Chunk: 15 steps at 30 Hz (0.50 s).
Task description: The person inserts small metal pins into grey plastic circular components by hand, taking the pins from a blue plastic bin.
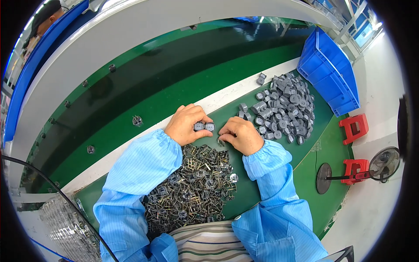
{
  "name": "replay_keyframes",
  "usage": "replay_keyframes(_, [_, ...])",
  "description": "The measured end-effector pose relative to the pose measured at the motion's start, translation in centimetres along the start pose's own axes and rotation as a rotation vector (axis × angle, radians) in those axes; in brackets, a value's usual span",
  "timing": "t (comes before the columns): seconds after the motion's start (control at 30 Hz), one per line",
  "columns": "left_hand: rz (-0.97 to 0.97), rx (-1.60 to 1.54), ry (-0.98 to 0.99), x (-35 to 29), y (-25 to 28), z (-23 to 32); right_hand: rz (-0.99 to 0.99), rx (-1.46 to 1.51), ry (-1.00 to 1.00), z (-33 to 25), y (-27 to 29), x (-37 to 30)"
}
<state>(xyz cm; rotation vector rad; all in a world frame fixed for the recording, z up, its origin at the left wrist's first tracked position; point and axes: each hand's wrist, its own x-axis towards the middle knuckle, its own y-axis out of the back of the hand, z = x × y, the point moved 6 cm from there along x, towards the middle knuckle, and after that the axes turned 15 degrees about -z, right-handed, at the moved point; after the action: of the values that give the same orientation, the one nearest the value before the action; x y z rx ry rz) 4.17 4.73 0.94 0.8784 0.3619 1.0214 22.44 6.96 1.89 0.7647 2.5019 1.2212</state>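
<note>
My left hand (187, 124) is closed round two small grey plastic housings (204, 126), held side by side between thumb and fingers. Just to their right, my right hand (243, 136) pinches a small dark part (221, 142) whose details are mostly hidden by the fingertips; it looks like the pieces in the heap below. That heap of dark parts with brass-coloured metal pins (192, 187) lies on the green table between my forearms. Beyond my right hand is a pile of similar grey housings (286, 105), a few of them lying apart at its left edge.
A green conveyor belt (174, 83) runs past the white ledge (227, 97), carrying several small parts (137, 121). At the far right stands a blue crate (329, 72). Red stools (354, 129) and a fan (384, 163) are on the floor. Another person (43, 22) is at far left.
</note>
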Motion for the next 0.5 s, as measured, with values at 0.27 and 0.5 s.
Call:
replay_keyframes(0.27, [-0.020,-0.007,-0.008,0.0,-0.4,0.0,0.252,0.097,0.011,-1.0,0.5,1.2])
replay_keyframes(0.5, [-0.015,-0.011,-0.014,-0.1,-0.5,0.0,0.258,0.010,0.039,-1.1,1.5,0.8])
